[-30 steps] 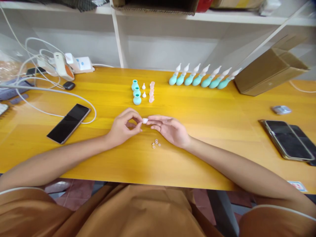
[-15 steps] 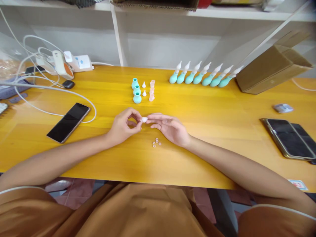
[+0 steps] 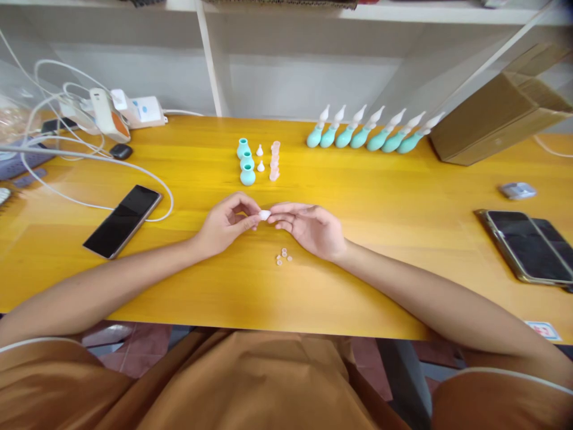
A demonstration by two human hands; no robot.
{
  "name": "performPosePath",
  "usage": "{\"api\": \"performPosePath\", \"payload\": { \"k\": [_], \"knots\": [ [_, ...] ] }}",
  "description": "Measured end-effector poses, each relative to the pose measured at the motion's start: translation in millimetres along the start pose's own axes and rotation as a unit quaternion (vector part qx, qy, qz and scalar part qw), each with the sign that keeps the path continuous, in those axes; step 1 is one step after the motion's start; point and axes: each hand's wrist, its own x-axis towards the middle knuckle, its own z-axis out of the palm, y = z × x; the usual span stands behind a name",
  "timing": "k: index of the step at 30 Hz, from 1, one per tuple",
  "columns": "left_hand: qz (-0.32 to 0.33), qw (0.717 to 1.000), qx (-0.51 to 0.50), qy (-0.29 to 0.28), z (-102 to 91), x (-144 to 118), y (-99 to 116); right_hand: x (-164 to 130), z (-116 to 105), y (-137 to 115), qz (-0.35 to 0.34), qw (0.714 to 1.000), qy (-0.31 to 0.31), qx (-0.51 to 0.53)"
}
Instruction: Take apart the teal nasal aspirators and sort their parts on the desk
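Note:
My left hand (image 3: 226,224) and my right hand (image 3: 311,228) meet over the middle of the yellow table (image 3: 385,203), both pinching a small white tip (image 3: 264,214) between their fingertips. Just below the right hand lie several tiny pink pieces (image 3: 283,257). Farther back stand three teal bulbs (image 3: 246,162), two white cone tips (image 3: 259,158) and a stack of pink pieces (image 3: 274,161). A row of several assembled teal bulbs with white tips (image 3: 371,134) lines the back right.
A black phone (image 3: 123,220) lies at the left with white cables (image 3: 80,156) and chargers (image 3: 117,111) behind it. Two phones (image 3: 528,245) rest at the right edge, a small grey object (image 3: 518,190) near them. A cardboard box (image 3: 499,116) sits back right.
Both hands stay together on the white tip; the fingers have shifted slightly around it. The view has tilted a little.

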Motion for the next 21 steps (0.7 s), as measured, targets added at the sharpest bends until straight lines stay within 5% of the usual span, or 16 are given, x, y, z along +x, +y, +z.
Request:
{"api": "performPosePath", "payload": {
  "k": [21],
  "knots": [
    [-0.002, 1.0, -0.019, -0.016, -0.9, 2.1, -1.0, 0.3, -2.0, 1.6, -0.011, 0.999, -0.025, 0.029]
  ]
}}
